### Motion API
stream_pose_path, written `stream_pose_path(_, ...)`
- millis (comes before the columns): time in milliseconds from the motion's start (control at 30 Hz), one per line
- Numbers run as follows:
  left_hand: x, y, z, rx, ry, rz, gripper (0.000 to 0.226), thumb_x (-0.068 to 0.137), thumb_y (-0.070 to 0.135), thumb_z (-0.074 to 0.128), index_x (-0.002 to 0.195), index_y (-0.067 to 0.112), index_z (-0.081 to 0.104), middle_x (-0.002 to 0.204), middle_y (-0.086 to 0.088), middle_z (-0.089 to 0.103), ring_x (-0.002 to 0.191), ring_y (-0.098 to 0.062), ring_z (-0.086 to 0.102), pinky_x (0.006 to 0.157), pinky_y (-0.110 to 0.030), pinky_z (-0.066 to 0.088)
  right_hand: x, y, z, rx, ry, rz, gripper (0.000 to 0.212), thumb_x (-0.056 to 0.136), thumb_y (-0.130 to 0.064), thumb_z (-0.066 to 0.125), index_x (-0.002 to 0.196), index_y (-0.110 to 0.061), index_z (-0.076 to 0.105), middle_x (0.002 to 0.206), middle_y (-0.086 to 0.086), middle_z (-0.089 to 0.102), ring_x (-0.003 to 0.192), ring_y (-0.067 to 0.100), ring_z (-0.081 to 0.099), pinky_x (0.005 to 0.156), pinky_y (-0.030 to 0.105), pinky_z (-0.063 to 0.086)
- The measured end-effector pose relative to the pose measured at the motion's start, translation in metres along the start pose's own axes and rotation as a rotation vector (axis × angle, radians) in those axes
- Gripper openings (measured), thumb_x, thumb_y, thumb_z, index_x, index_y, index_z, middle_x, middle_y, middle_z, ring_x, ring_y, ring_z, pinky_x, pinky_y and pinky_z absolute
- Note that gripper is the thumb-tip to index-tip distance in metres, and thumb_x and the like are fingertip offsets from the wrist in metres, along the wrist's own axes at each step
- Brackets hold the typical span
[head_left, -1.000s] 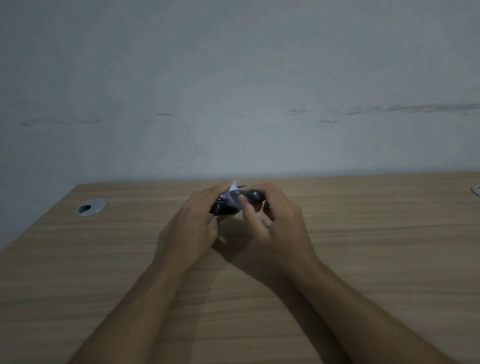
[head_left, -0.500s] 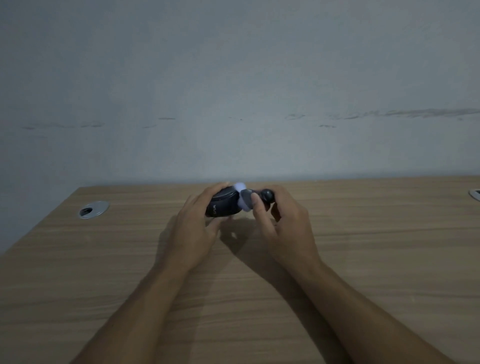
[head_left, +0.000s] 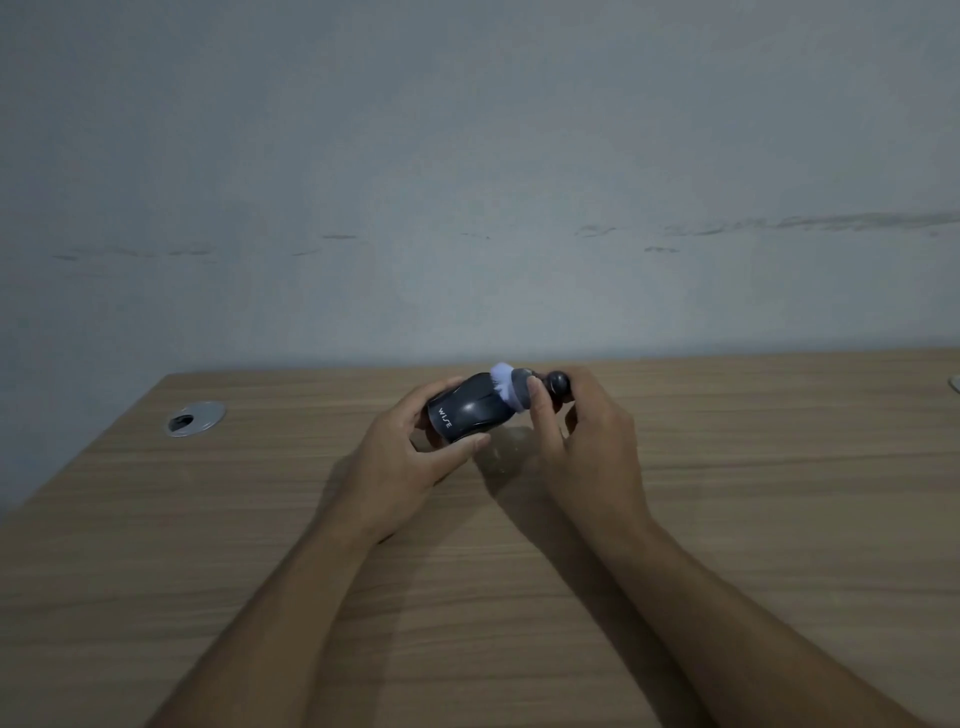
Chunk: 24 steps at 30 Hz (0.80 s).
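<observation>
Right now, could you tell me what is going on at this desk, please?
A person grips a dark computer mouse in the left hand, apparently raised a little off the wooden desk. The right hand pinches a small brush, its pale bristles against the far end of the mouse, apparently to clean it. A metal cable grommet sits in the desk to the left.
</observation>
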<state>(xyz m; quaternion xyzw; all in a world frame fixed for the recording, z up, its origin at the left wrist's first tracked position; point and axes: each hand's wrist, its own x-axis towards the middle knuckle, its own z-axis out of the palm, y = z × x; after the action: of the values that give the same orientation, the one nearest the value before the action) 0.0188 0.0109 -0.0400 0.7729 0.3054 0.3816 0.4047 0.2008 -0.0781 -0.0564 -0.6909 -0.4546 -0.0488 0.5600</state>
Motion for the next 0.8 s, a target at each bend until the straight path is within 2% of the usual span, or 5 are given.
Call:
stream_pose_path(233, -0.002, 0.002, -0.003, 0.025, 0.085, -0.055, 0.046, 0.088, 0.020, 0.089, 0.131, 0.028, 0.074, 0.115, 0.011, 0.082, 0.101, 0.004, 0.075, 0.077, -0.009, 0.055, -0.012, -0.023, 0.000, 0.095, -0.165, -0.267, 0.018, 0.107, -0.040, 0.062, 0.113, -0.025, 0.070, 0.094, -0.023, 0.064, 0.082, 0.007, 0.065, 0.082, 0.055, 0.057)
stream_pose_path(333, 0.000, 0.000, -0.004, -0.149, 0.119, -0.120, 0.039, 0.089, 0.017, 0.088, 0.126, 0.022, 0.078, 0.111, 0.002, 0.085, 0.104, -0.014, 0.081, 0.082, -0.026, 0.064, -0.009, -0.019, 0.000, 0.107, -0.099, -0.244, 0.018, 0.107, -0.038, 0.064, 0.107, -0.022, 0.071, 0.088, -0.021, 0.063, 0.078, 0.001, 0.062, 0.075, 0.034, 0.054)
stream_pose_path(433, 0.001, 0.001, -0.006, -0.232, 0.108, -0.144, 0.030, 0.094, 0.020, 0.084, 0.123, 0.019, 0.081, 0.113, -0.003, 0.085, 0.110, -0.024, 0.079, 0.083, -0.015, 0.059, -0.003, -0.008, -0.002, 0.078, 0.002, -0.153, 0.018, 0.108, -0.035, 0.066, 0.105, -0.019, 0.074, 0.078, -0.020, 0.059, 0.068, -0.001, 0.059, 0.064, 0.017, 0.039)
stream_pose_path(667, 0.002, 0.006, -0.002, -0.238, 0.209, -0.229, 0.024, 0.100, 0.034, 0.074, 0.113, 0.017, 0.085, 0.094, 0.005, 0.086, 0.069, 0.016, 0.069, 0.061, 0.001, 0.046, -0.003, -0.011, -0.004, 0.095, 0.004, -0.152, 0.011, 0.109, -0.026, 0.069, 0.113, -0.020, 0.077, 0.074, -0.027, 0.059, 0.062, -0.001, 0.057, 0.063, 0.011, 0.034)
stream_pose_path(800, 0.004, 0.001, -0.005, -0.221, 0.218, -0.261, 0.026, 0.099, 0.043, 0.072, 0.109, 0.024, 0.087, 0.093, 0.015, 0.085, 0.068, 0.019, 0.065, 0.068, -0.012, 0.052, -0.011, -0.020, -0.002, 0.098, -0.064, -0.299, 0.015, 0.109, -0.029, 0.067, 0.119, -0.021, 0.074, 0.083, -0.034, 0.056, 0.068, -0.009, 0.055, 0.068, 0.025, 0.043)
